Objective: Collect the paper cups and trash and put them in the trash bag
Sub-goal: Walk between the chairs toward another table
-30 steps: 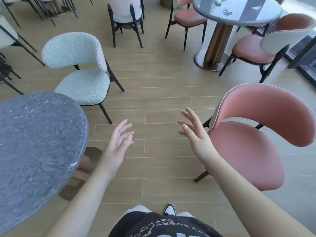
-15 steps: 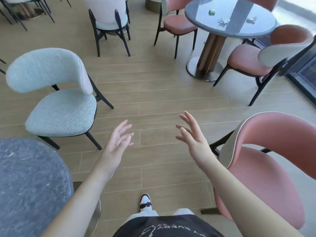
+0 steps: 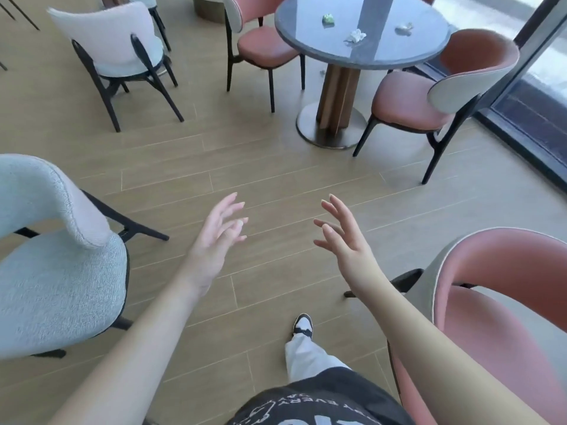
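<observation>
Left hand (image 3: 219,233) and right hand (image 3: 343,237) outstretched, fingers spread, empty.

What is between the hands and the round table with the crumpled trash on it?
In the head view, only bare wooden floor lies between the open left hand, right hand and the round table holding crumpled trash.

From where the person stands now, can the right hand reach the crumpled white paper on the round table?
Probably not yet. The right hand hangs open over bare floor, and the crumpled white paper lies on the round table well ahead; the path looks free.
</observation>
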The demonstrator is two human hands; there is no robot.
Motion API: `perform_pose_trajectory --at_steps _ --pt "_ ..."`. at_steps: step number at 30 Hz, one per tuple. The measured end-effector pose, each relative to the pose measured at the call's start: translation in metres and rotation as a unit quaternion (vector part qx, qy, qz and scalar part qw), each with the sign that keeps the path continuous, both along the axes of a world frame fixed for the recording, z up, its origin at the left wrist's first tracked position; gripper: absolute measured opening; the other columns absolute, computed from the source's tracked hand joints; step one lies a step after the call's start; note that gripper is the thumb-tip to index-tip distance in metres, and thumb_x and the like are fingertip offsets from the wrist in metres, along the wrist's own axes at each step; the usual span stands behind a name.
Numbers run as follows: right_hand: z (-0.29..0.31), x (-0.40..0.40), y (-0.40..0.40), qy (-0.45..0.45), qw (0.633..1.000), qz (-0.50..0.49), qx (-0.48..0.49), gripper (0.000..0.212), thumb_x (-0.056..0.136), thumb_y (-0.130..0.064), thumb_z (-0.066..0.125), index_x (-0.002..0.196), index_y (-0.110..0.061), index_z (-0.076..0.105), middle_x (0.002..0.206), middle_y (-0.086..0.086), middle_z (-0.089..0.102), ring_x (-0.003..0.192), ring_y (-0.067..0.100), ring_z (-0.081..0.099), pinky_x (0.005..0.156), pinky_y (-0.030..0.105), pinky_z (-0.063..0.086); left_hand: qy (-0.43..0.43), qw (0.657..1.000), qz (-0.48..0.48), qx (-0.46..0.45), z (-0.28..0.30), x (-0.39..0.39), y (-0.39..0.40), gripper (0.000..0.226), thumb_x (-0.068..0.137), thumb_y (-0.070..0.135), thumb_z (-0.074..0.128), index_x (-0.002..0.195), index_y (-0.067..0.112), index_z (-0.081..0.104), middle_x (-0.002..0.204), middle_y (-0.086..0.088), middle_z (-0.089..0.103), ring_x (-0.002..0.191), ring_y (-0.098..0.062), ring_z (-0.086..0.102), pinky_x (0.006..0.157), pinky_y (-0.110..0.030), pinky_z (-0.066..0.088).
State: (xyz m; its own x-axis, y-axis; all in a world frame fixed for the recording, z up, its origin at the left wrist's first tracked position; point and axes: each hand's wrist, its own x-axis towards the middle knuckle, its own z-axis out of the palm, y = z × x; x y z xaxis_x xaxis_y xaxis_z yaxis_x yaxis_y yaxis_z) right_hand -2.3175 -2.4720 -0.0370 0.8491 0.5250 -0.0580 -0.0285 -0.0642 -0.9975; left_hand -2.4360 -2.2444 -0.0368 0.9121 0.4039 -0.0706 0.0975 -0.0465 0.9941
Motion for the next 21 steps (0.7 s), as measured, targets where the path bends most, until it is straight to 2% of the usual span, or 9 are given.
perform_pose_trajectory --at_steps 5,9,13,17,21 --pt "0.001 0.099 0.028 0.012 1.000 -0.007 0.008 0.051 0.106 -0.012 0.045 0.153 -0.029 0.033 0.152 -0.011 0.044 0.128 0.009 0.056 0.102 0.042 0.052 0.012 1.000 0.002 0.000 0.004 0.098 0.028 0.048 0.106 0.033 0.048 0.152 0.034 0.037 0.148 0.014 0.051 0.130 -0.006 0.056 0.104 -0.035 0.050" --pt "0.006 0.176 0.059 -0.020 1.000 0.000 0.022 0.050 0.106 -0.012 0.046 0.152 -0.027 0.036 0.150 -0.012 0.047 0.127 0.009 0.058 0.101 0.039 0.053 0.016 1.000 -0.001 0.004 0.007 0.165 0.052 0.046 0.105 0.033 0.048 0.149 0.038 0.038 0.147 0.015 0.050 0.130 -0.005 0.056 0.102 -0.032 0.051" --pt "0.009 0.239 0.095 -0.038 0.999 -0.005 0.023 0.052 0.100 -0.025 0.049 0.148 -0.036 0.036 0.150 -0.014 0.047 0.130 0.007 0.054 0.108 0.040 0.047 0.018 1.000 0.004 0.008 0.007 0.226 0.083 0.046 0.105 0.027 0.048 0.150 0.035 0.038 0.148 0.012 0.051 0.128 -0.005 0.057 0.102 -0.032 0.052" --pt "0.003 0.299 0.134 -0.046 0.999 -0.010 0.003 0.052 0.097 -0.030 0.051 0.143 -0.048 0.035 0.148 -0.021 0.046 0.136 0.001 0.046 0.114 0.045 0.041 0.007 1.000 -0.005 -0.013 0.004 0.289 0.114 0.050 0.100 0.039 0.058 0.147 0.037 0.040 0.146 0.011 0.051 0.129 -0.006 0.057 0.103 -0.030 0.052" --pt "-0.002 0.356 0.175 -0.046 0.998 -0.035 -0.004 0.051 0.097 -0.030 0.051 0.143 -0.046 0.036 0.148 -0.021 0.046 0.136 0.001 0.046 0.114 0.049 0.039 -0.006 1.000 -0.009 -0.024 -0.004 0.354 0.160 0.063 0.089 0.047 0.057 0.148 0.035 0.040 0.145 0.011 0.053 0.128 -0.008 0.058 0.102 -0.033 0.052"
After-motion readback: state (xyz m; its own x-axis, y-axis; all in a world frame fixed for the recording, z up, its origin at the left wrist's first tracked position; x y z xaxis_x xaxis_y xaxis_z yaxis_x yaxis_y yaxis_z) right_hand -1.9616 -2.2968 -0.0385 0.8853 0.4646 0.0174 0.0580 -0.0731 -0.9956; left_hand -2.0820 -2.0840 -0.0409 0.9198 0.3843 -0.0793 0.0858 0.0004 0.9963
